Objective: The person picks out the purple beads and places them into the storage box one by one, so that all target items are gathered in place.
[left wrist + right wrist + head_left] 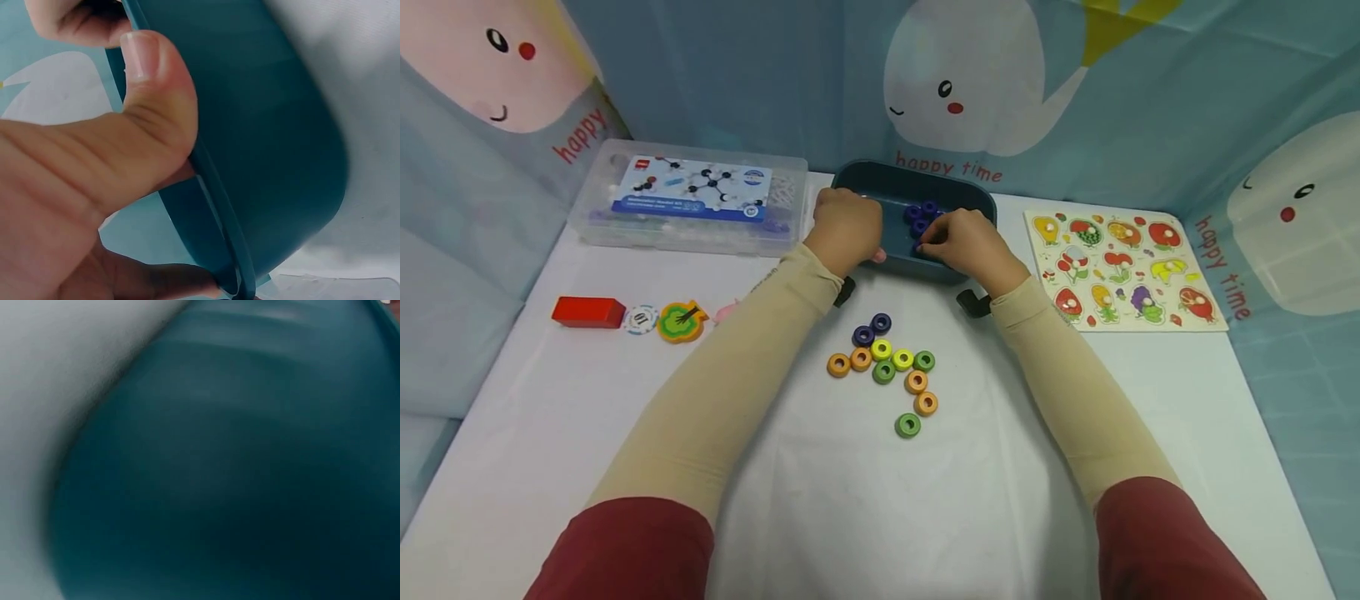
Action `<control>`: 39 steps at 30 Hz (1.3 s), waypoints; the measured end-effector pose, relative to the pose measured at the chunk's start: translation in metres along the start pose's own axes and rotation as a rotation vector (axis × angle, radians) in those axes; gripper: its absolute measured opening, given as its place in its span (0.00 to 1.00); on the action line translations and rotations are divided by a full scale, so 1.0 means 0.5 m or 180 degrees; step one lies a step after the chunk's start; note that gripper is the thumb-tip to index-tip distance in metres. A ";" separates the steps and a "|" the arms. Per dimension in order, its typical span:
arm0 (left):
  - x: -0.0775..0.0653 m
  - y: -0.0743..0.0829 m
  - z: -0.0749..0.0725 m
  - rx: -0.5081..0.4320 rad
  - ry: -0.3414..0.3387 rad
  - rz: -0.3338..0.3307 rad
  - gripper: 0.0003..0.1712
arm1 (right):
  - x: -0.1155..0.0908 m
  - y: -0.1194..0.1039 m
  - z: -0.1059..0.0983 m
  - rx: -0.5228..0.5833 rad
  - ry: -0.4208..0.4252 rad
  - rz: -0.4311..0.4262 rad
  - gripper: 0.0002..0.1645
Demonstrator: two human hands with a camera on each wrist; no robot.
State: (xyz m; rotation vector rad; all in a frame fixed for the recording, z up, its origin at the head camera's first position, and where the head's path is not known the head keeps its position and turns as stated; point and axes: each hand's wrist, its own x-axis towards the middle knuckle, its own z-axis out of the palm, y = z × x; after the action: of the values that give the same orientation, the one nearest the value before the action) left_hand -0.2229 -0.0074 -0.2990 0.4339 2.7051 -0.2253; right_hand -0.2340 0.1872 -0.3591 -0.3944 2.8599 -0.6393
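Note:
A dark teal bin (891, 265) stands at the back of the table. My left hand (848, 225) holds its left end, with the thumb (165, 94) pressed on the outer wall in the left wrist view. Inside the bin lie several purple rings (920, 214). My right hand (972, 247) reaches over the front right of the rim, fingertips pinching a purple ring that is mostly hidden. In the right wrist view the bin's wall (219, 456) fills most of the frame. Nearer me lie loose rings: purple (863, 336), yellow (903, 359), orange (926, 404) and green (907, 426).
At the back left is a clear plastic case (692, 196) with a molecule-model label. A red block (588, 312), a round chip (640, 319) and a tree-shaped piece (682, 322) lie in front of it. A fruit puzzle board (1123, 271) lies on the right.

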 end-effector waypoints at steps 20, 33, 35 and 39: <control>0.002 0.003 -0.010 0.0063 -0.0140 -0.0020 0.41 | 0.051 -0.016 0.023 0.0055 0.0219 -0.0105 0.14; -0.002 0.001 -0.011 0.0034 -0.0198 -0.0054 0.40 | -0.056 -0.047 0.000 0.0490 0.1170 -0.0717 0.14; -0.003 0.000 -0.011 0.0032 -0.0178 -0.0052 0.40 | -0.088 -0.057 0.005 0.0530 0.1209 -0.0998 0.12; -0.004 0.000 -0.008 0.0025 -0.0142 -0.0028 0.39 | -0.142 -0.072 0.025 0.0496 0.0936 -0.1371 0.09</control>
State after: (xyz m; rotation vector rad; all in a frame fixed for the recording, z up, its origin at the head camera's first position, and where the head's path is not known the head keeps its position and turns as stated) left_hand -0.2226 -0.0069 -0.2948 0.4144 2.6637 -0.2454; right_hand -0.1559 0.1721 -0.3461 -0.9797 2.9822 -1.0660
